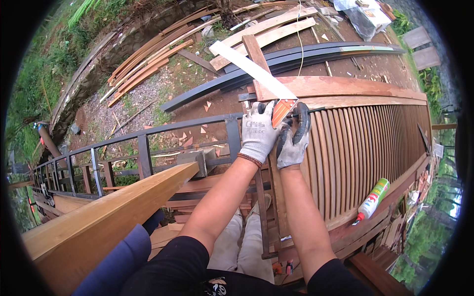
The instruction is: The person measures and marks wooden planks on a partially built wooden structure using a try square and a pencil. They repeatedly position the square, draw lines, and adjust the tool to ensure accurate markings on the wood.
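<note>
A try square (261, 75) with a long bright blade and an orange handle is held over the corner of a slatted wooden panel (345, 153). My left hand (258, 130), in a grey work glove, closes around the left side of the handle. From the right, my right hand (295, 140), gloved with dark fingertips, pinches near the handle, its fingers curled. Whether a small tool is also in the right fingers I cannot make out. The blade points up and left, past a reddish wooden rail (335, 87) at the panel's far edge.
A green-and-white glue bottle (374, 197) lies on the panel's near right edge. Dark metal framing (143, 153) runs leftward. A thick wooden beam (118, 207) juts in from the lower left. Beyond lie dark metal bars (286, 64) and stacked planks (148, 64) on the dirt.
</note>
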Available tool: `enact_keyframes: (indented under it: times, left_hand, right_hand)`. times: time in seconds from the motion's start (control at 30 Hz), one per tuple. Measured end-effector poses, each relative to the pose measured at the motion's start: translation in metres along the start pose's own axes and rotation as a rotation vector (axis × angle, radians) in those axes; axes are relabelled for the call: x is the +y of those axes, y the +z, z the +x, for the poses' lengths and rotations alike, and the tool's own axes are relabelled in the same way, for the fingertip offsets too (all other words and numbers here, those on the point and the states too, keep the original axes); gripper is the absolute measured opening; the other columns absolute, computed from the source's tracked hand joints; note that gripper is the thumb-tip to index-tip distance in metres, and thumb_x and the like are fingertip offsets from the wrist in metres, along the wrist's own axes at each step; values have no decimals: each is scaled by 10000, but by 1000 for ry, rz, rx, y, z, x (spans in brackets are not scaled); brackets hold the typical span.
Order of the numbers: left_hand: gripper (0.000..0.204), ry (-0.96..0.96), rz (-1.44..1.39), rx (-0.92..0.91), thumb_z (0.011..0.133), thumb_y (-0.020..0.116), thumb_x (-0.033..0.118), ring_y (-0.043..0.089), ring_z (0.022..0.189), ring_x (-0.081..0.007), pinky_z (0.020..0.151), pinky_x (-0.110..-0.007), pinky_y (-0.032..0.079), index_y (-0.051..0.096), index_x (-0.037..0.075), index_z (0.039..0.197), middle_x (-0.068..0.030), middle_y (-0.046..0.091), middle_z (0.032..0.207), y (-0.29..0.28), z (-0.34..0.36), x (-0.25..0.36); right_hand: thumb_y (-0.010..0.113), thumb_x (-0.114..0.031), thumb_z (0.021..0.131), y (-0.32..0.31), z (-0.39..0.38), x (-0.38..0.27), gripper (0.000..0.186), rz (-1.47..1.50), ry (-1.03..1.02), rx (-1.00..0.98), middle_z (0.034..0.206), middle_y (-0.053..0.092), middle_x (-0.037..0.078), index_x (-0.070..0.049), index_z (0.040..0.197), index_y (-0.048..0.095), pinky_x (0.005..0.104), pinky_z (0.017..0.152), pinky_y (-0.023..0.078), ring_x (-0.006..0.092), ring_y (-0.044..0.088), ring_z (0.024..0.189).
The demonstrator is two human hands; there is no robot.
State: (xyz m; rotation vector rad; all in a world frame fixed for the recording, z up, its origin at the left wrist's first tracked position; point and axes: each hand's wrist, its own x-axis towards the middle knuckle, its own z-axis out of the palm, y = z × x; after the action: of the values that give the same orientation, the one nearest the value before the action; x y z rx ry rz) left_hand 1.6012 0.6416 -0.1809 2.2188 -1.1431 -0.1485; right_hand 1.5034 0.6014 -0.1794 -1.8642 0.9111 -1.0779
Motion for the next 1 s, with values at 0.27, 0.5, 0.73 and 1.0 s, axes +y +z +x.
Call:
enact_keyframes:
  times: [0.27, 0.5, 0.73, 1.0]
  left_hand:
    - [652, -93, 87, 1, 785, 724, 553, 575, 1106, -311, 911, -479, 453, 633, 151, 1290, -116, 581, 1157, 2, 3, 16]
    - [601, -25, 139, 111, 740, 754, 511, 533, 1070, -293, 905, -482, 411, 658, 204, 1248, -72, 565, 1102, 14, 1, 8]
    - [641, -46, 164, 62, 718, 752, 548, 518, 1109, -296, 917, -503, 400, 649, 201, 1248, -74, 558, 1142, 19, 2, 12]
    - [647, -62, 182, 61, 715, 751, 556, 518, 1095, -296, 909, -507, 401, 652, 228, 1264, -63, 558, 1148, 21, 3, 13]
  right_hand:
    - [610, -236, 986, 0, -3, 3, 638, -94, -21, 102, 1490, 437, 190, 13, 1517, 360, 409, 1132, 380, 285, 483, 1323]
    - [581, -145, 992, 4, 0, -21, 601, -2, -13, 101, 1486, 420, 226, 17, 1522, 349, 415, 1119, 415, 329, 464, 1353]
    - [610, -224, 999, 2, -3, -6, 617, -49, -38, 134, 1385, 501, 185, 3, 1521, 374, 409, 1037, 454, 260, 565, 1190]
    - [575, -195, 1005, 2, -3, -13, 608, -27, -24, 118, 1410, 476, 215, 6, 1530, 342, 426, 1044, 452, 310, 553, 1216]
